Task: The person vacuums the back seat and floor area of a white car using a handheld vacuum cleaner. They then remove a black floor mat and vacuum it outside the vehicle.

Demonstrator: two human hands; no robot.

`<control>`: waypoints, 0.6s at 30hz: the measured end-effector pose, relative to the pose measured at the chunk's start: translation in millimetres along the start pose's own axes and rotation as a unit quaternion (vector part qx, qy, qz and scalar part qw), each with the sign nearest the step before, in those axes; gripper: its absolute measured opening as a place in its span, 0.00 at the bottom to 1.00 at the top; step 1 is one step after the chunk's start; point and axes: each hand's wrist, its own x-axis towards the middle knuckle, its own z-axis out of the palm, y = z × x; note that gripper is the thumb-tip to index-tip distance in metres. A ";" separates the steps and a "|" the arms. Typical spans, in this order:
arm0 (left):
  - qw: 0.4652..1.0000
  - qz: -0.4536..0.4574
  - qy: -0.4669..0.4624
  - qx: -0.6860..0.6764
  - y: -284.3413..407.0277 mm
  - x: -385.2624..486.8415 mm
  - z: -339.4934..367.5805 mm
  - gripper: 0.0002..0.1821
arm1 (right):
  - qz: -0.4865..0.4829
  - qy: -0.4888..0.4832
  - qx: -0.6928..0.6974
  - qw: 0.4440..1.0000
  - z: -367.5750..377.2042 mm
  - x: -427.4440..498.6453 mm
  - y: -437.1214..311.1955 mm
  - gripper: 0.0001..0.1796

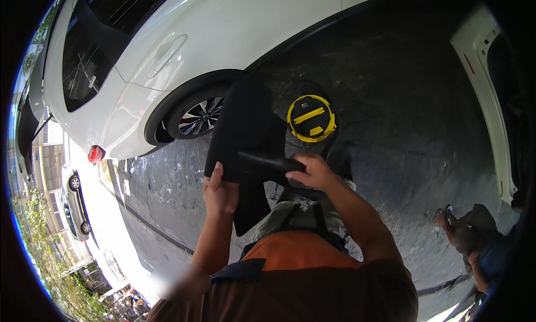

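My left hand (220, 192) grips the lower left edge of a black car floor mat (247, 116), its thumb lying on top. The mat hangs in front of me, one side folded or bent toward my legs. My right hand (312, 170) is closed around a black vacuum nozzle (272, 163), which points left across the mat's surface. The nozzle's tip is blurred, so whether it touches the mat is hard to tell. Beyond my right hand, a round vacuum cleaner (311, 118) with a black top and yellow rim stands on the floor. A dark hose runs near my legs, partly hidden.
A white car (201, 37) stands close ahead, its wheel (203, 116) just behind the mat. At right is a white car door or tailgate panel (481, 83). A person (473, 242) crouches or sits at lower right. A drain grate (163, 234) crosses the concrete floor (398, 163).
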 end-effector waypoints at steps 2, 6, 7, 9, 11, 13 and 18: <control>0.998 0.048 -0.029 -0.001 24.4 -7.8 7.4 0.23 | 0.211 0.115 0.009 0.971 2.6 8.4 25.8 0.35; 0.978 0.134 -0.161 -0.023 46.4 -7.2 11.9 0.30 | 0.273 0.195 0.175 0.926 -30.5 26.9 50.9 0.34; 0.951 0.173 -0.252 0.034 35.1 -2.6 9.8 0.30 | 0.309 0.143 0.251 0.906 -38.9 23.8 43.1 0.30; 0.913 0.216 0.042 0.343 -12.2 27.5 13.8 0.26 | 0.231 0.171 0.287 0.914 -45.2 33.6 12.9 0.23; 0.925 0.213 -0.018 0.314 -23.7 57.4 7.5 0.25 | 0.195 0.208 0.297 0.911 -46.0 44.0 -24.4 0.22; 0.990 0.114 -0.023 0.083 -30.3 73.9 5.4 0.25 | 0.053 0.183 0.256 0.948 -27.4 40.1 -50.2 0.19; 0.994 0.051 -0.099 -0.022 -24.7 63.6 16.0 0.30 | 0.027 -0.039 0.120 0.992 1.1 51.4 -16.6 0.24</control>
